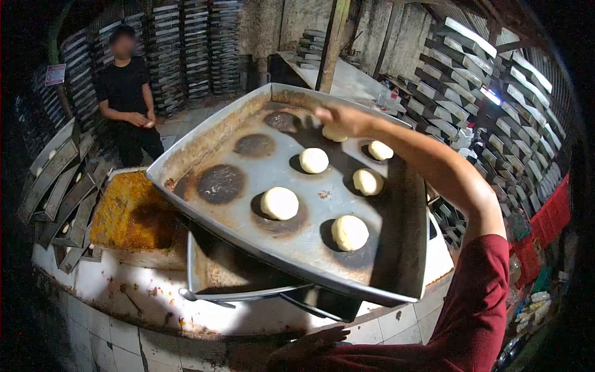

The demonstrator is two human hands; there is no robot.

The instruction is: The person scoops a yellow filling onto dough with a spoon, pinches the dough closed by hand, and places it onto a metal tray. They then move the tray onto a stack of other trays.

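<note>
The baking tray (248, 204) lay tilted above the tiled surface (155, 297), carrying six dough balls (279, 203). The right hand (339, 119) closed on a ball at its far edge; the left hand (307, 348) rested open below. A person (127, 93) stood beyond.

A large, scorched metal baking tray (248, 204) sits tilted, its far edge raised toward 12 o'clock. Six pale round dough balls (279, 203) lie on dark burnt rings, clustered from centre toward 2 o'clock.
</note>
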